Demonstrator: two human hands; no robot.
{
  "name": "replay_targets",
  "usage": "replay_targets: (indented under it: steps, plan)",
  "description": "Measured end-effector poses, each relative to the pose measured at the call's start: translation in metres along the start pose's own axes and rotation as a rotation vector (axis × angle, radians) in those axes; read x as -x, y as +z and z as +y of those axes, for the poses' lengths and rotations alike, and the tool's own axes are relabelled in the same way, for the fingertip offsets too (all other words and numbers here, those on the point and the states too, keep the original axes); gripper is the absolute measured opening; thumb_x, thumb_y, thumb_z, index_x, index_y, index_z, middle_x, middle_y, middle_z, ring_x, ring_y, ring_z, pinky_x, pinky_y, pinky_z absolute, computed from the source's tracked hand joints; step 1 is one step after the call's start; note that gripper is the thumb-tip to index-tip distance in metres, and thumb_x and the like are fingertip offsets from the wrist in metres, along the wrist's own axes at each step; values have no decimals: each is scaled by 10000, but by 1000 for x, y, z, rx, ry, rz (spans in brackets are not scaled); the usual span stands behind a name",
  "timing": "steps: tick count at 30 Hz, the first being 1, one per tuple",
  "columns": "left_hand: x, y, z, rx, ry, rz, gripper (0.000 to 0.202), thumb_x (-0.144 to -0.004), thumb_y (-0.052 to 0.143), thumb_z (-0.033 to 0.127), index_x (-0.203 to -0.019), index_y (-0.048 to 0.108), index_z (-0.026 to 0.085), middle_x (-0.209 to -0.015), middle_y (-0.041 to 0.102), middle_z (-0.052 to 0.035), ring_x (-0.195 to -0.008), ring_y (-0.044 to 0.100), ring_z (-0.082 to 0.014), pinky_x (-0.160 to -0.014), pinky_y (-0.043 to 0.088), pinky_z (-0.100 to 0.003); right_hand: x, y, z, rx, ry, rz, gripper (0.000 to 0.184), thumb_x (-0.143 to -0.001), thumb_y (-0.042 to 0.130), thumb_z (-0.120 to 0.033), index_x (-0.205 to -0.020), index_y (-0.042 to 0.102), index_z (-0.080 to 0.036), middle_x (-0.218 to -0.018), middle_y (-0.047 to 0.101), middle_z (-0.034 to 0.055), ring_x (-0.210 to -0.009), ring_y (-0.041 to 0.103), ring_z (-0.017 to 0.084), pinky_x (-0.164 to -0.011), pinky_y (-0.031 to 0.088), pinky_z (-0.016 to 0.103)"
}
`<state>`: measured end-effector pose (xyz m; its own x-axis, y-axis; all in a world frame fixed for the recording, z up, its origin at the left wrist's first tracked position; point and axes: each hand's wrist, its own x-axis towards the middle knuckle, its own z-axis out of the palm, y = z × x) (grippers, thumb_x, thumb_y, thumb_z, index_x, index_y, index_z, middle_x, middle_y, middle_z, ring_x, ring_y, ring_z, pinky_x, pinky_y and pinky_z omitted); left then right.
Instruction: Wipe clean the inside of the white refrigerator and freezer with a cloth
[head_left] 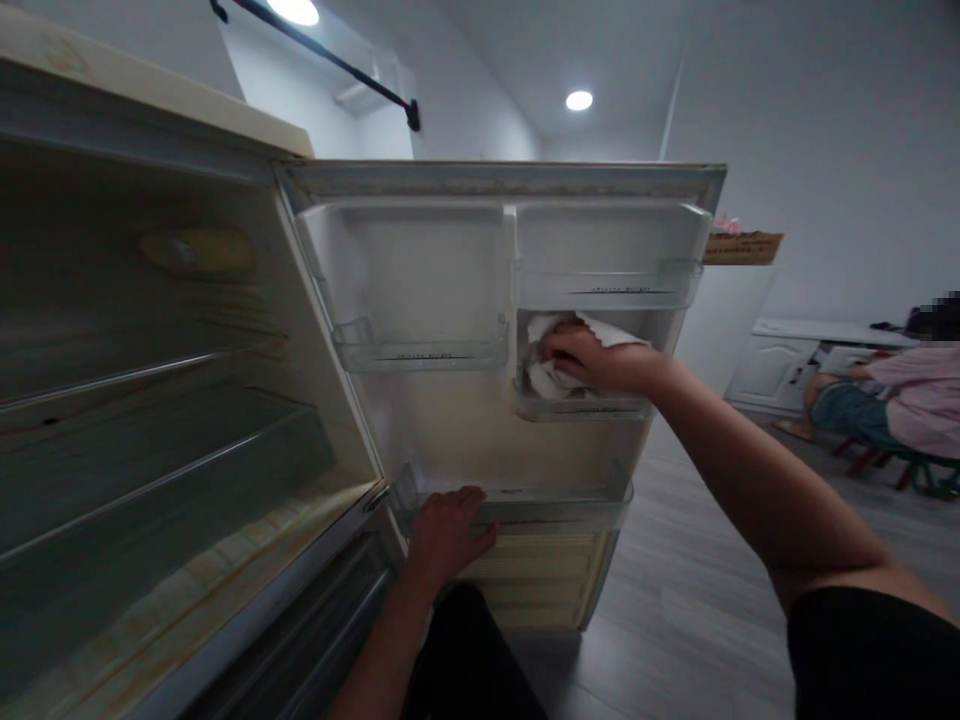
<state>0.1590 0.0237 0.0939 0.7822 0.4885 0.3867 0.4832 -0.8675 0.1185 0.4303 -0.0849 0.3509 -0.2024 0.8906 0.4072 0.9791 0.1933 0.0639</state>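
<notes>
The refrigerator door (480, 420) stands wide open, its inner side facing me. My right hand (581, 355) is closed around a white cloth (551, 380), pressed into the middle right door shelf (577, 408). Part of the cloth trails over the wrist. Lower down, my left hand (450, 535) is at the bottom door shelf (555, 515), fingers apart with nothing in them; whether it touches the shelf's edge I cannot tell. Above are a left door shelf (420, 355) and an upper right door shelf (607, 288), both clear plastic.
To the left is the refrigerator's interior with a glass shelf (135, 375) and stained walls. A cardboard box (742, 248) rests on a white surface behind the door. At far right a person in a pink top (919, 395) sits on a stool near white cabinets (772, 370).
</notes>
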Motion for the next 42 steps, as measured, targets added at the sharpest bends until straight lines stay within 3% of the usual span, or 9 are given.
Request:
replay_targets:
  steps: [8,12,20,23,26,31,34,38,42]
  plan:
    - [6,-2,-5,-5,0,-18,416,-835,674,417,-1207,696,231,-1276,734,-90,-1085,716,-327,-973,516,-488,15,3,-50,-412,-163,39,248,-1041,423,-379,-1098,567,-185,-1003,661,57,-861,586,157,-786,459,274]
    - [10,-5,-6,-28,3,-7,441,-823,677,424,-1219,685,230,-1285,730,-98,-1116,707,-319,-983,513,-478,36,14,-65,-190,-79,-8,400,-1002,547,-438,-1322,566,-199,-1281,642,130,-1144,612,254,-949,501,380]
    - [12,-5,-7,-30,13,10,394,-845,664,439,-1185,700,243,-1253,743,-96,-1098,714,-313,-973,523,-478,72,5,-39,-9,147,-228,657,-1011,436,-598,-1540,475,-210,-1591,441,145,-1408,508,355,-1127,465,521]
    - [11,-4,-5,-22,27,23,395,-852,661,434,-1196,696,241,-1263,737,-95,-1121,705,-317,-988,512,-482,90,-5,-36,49,249,-243,594,-1021,412,-567,-1514,509,-249,-1464,590,132,-1247,644,355,-999,548,512]
    - [10,-5,-3,-15,34,25,392,-851,663,429,-1189,698,235,-1259,736,-88,-1109,708,-310,-975,516,-472,104,-7,-43,106,315,-150,496,-1040,364,-485,-1423,592,-266,-1217,733,134,-1066,719,345,-862,580,503]
    - [7,-9,0,-22,12,1,386,-821,697,430,-1155,705,237,-1209,752,-85,-1044,722,-306,-937,526,-470,105,22,-68,60,-39,89,510,-1027,401,-340,-1532,464,-359,-1550,509,35,-1472,436,275,-1161,437,532]
    - [8,-10,-1,-14,23,-10,369,-838,682,428,-1151,700,234,-1210,753,-81,-1039,726,-301,-927,524,-467,92,57,-84,182,-38,143,560,-996,481,-314,-1544,435,-420,-1629,394,0,-1539,315,305,-1228,324,605]
    - [9,-8,-3,-9,20,8,379,-844,677,425,-1166,700,226,-1240,747,-86,-1077,721,-301,-939,521,-466,69,98,-92,342,-30,262,612,-978,551,-297,-1553,396,-439,-1644,367,5,-1551,281,325,-1210,326,634]
    - [8,-7,-3,-6,31,7,374,-861,664,424,-1170,706,219,-1241,749,-82,-1082,724,-293,-959,515,-459,62,115,-79,494,-128,482,608,-972,606,-251,-1540,425,-366,-1625,409,42,-1518,357,294,-1190,387,526]
